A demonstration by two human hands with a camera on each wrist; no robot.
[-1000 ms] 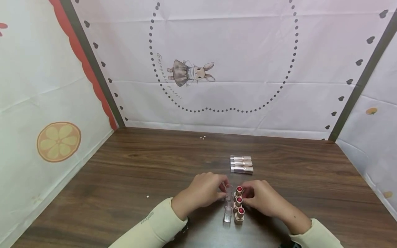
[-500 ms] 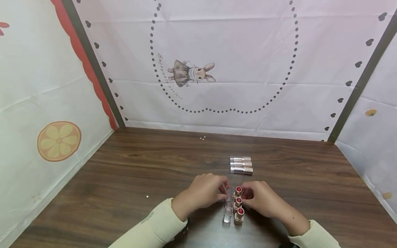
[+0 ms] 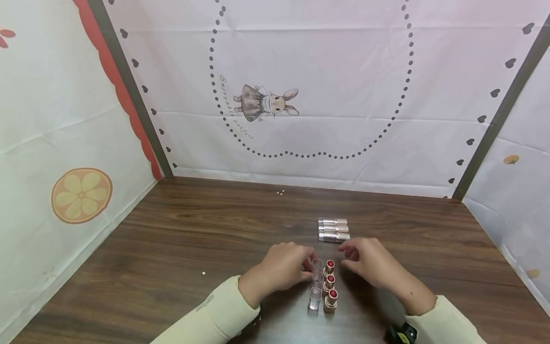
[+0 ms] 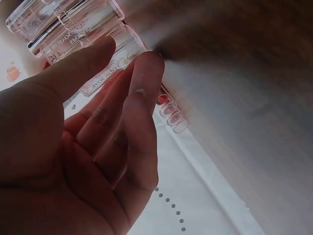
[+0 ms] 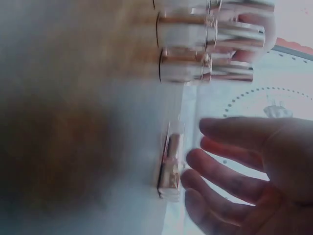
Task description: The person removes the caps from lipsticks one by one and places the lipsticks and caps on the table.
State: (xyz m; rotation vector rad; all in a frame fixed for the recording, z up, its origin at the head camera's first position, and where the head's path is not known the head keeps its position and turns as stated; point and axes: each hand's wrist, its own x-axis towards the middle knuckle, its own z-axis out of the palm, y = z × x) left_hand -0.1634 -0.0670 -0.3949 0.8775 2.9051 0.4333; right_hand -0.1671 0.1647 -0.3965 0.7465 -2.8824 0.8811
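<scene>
Three clear lipstick caps stand in a row in the head view, the nearest cap (image 3: 315, 299) unheld. My left hand (image 3: 281, 267) pinches the farthest cap (image 4: 120, 61) between thumb and fingers; printed letters show on it in the left wrist view. Just right of the caps, three uncapped red lipsticks (image 3: 331, 302) stand upright in gold bases. My right hand (image 3: 371, 263) is apart from them on their right, fingers loosely bent and holding nothing. In the right wrist view the standing lipsticks (image 5: 186, 29) are above that hand (image 5: 244, 181), slightly blurred.
Farther back, three capped lipsticks (image 3: 334, 229) lie side by side on the dark wooden table (image 3: 206, 229). Small white bits (image 3: 280, 192) lie near the back edge, another fleck (image 3: 204, 273) at left. White printed cloth (image 3: 343, 71) walls the table at back and sides.
My right hand has let go of the uncapped lipsticks and moved away, right and slightly back. My left hand stays at the caps. The lipsticks still stand in their row.
</scene>
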